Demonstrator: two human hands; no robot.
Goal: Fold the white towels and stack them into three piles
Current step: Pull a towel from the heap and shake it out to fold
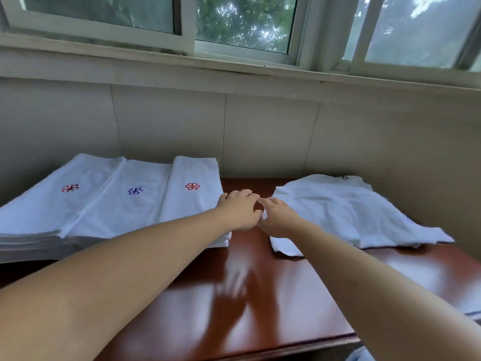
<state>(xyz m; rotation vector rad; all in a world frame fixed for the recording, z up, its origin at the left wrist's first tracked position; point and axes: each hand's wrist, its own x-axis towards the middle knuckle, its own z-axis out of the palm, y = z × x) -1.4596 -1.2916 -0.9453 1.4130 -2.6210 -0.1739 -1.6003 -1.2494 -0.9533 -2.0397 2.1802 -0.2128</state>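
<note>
Three piles of folded white towels lie side by side at the left of the table: a left pile [52, 204] with a red emblem, a middle pile [122, 207] with a blue emblem, and a right pile [192, 204] with a red emblem. A loose heap of unfolded white towels [351, 214] lies at the right. My left hand [239, 209] hovers over the gap between the right pile and the heap, fingers curled. My right hand [279, 217] lies on the heap's left edge. The fingertips of both hands touch, and a bit of white cloth shows between them.
The glossy reddish-brown table [260, 295] stands against a tiled wall [260, 131] under a window [234, 24]. Its front edge [286, 346] runs along the bottom right. A strip of bare tabletop separates the piles from the heap.
</note>
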